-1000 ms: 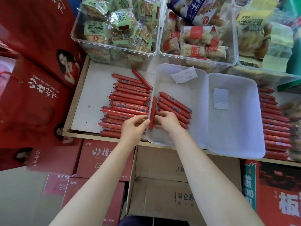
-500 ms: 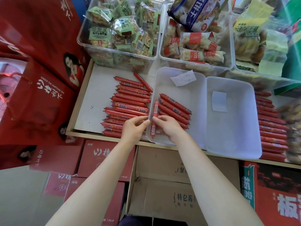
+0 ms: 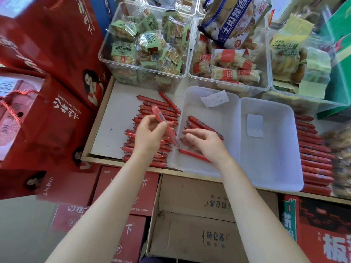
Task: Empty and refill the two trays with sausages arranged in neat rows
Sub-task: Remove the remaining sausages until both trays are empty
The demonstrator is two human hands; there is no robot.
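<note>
Sausages going into the left tray (image 3: pixel 224 111)

The right hand (image 3: pixel 204 142) hides part of the sausage row (image 3: pixel 204 126) in that tray, fingers loosely extended, gripping nothing. The left hand (image 3: pixel 150 133) pinches 1 blurred sausage (image 3: pixel 164 124) above the loose pile (image 3: pixel 150 118). The right tray (image 3: pixel 273 149) holds only a paper slip (image 3: pixel 254 125).

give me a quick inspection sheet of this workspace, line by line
surface: white shelf board with a wooden edge
job's things: left tray holds a few sausages; right tray holds only a paper slip; loose sausage pile left of the trays, another row to the right
clutter: clear snack bins behind
grippers: left hand grips one sausage; right hand open over the left tray
cables: nothing seen
surroundings: red gift bags, cardboard boxes below
</note>
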